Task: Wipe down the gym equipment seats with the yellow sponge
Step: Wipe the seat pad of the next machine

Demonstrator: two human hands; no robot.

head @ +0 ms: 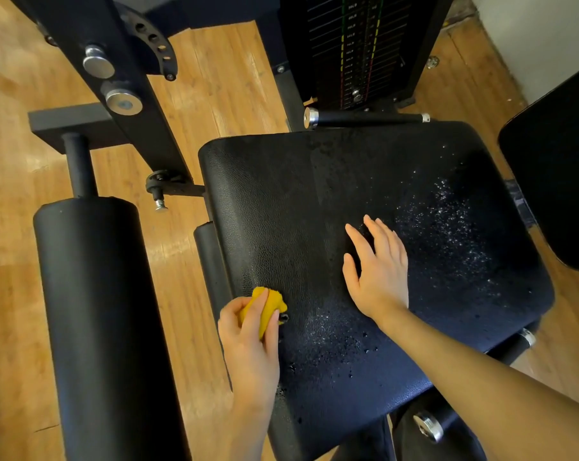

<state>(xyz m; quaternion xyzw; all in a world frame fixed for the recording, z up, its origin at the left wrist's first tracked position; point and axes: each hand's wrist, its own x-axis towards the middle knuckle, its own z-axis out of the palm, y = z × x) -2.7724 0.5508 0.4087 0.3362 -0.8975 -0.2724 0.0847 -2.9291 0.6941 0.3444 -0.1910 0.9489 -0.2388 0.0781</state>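
Observation:
A black padded seat [308, 201] fills the middle of the head view, speckled with water droplets on its right half and near its front. My left hand [248, 341] is closed around the yellow sponge [271, 306] and presses it on the seat's left front edge. My right hand [377, 267] lies flat on the middle of the seat with fingers spread, holding nothing.
A black roller pad [98, 311] stands to the left of the seat on a post. The black machine frame [121, 78] and the weight stack [358, 51] are behind. Another black pad [557, 181] sits at the right. Wooden floor [215, 88] surrounds everything.

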